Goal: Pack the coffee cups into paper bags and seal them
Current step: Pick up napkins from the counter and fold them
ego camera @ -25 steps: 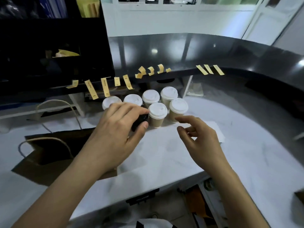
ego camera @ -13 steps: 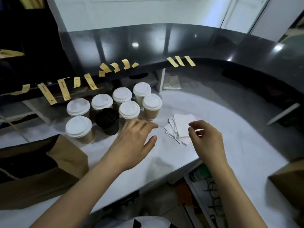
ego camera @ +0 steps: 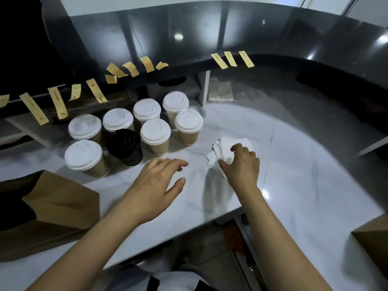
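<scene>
Head cam: R hand [ego camera: 239, 164] sits on the stack of white paper napkins [ego camera: 228, 150], fingers curled, pinching the top sheets. L hand [ego camera: 155, 185] hovers flat over the marble counter [ego camera: 304, 175], fingers spread, holding nothing. Coffee cups [ego camera: 155, 135] stand clustered behind it, w/ one black cup [ego camera: 125, 147] among them. An open paper bag [ego camera: 58, 206] lies at left. Risk: the pinch likely lifts several napkins at once, and a quick L reach could knock over the nearest cup.

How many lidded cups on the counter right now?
8. Back row of four white-lidded cups; front row: white, black-lidded cup, white, white. None looks hidden.
</scene>
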The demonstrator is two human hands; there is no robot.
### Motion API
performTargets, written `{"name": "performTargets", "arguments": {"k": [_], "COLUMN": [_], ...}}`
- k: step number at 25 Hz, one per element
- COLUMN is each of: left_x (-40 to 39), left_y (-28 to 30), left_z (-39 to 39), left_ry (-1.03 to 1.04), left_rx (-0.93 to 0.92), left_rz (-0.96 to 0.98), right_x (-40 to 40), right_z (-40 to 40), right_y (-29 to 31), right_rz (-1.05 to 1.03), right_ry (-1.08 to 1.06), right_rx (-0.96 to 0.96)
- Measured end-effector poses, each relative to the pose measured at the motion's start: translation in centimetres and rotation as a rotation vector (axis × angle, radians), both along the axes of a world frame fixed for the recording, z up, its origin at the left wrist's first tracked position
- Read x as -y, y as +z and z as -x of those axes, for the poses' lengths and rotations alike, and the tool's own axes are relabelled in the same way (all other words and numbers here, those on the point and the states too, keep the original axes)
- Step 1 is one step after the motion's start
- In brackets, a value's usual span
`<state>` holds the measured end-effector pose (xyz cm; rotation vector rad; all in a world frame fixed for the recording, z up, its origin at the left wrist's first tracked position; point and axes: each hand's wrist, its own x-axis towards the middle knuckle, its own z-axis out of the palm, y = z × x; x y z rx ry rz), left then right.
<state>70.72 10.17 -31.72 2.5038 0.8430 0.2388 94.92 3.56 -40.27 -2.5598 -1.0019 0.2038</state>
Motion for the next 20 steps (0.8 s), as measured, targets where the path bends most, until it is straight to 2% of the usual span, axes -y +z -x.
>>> {"name": "performTargets", "arguments": {"k": [3,9,11,16,20], "left_x": [-0.4,-1.1,-1.2,-1.5,-1.6], "left_y": [-0.1,-0.1,-0.3,-0.3,-0.3], "left_z": [0.8,1.3,1.3,1.5,1.8], "left_ry": [0.027,0.038,0.031,0.032,0.032], "left_rx": [-0.018,-0.009,-0.003,0.011,0.015], "left_rz": [0.024,0.046,0.052,0.063,0.068], "right_x": [-0.2,0.0,0.0,0.0,0.4], "right_z": [-0.4,-1.4,-1.9,-2.1,-2.4], "right_y": [-1.3,-1.4,-1.1,-0.5,-1.0], "right_rz": [0.137,0.189,0.142,-0.125,-0.162], "right_ry": [0.006,0.025,0.015,-0.018,0.044], "right_rx": [0.024,0.125,0.122,0.143,0.18]}}
